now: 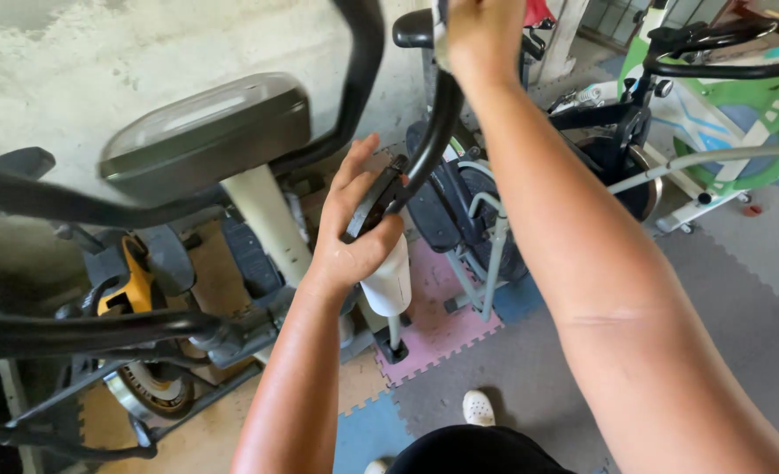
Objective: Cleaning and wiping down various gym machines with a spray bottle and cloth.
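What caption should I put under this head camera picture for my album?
Left hand grips the black handlebar of an exercise machine; right hand holds it higher up.

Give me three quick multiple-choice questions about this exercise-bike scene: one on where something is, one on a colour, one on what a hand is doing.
1. Where is the white shoe?
A. On the grey floor mat
B. On the bike's grey console
C. Hanging from the handlebar

2. What colour is the floor mat under the white post?
A. Green
B. Pink
C. Black

3. What is the left hand doing?
A. Lying flat on the floor
B. Resting on the green bike
C. Gripping the lower end of the black curved handlebar

Answers:
1 A, the shoe stands on the grey mat near the bottom edge.
2 B, the puzzle-edged tile there is pink.
3 C, its fingers wrap the flat black end of the bar, while the right hand holds the bar higher up.
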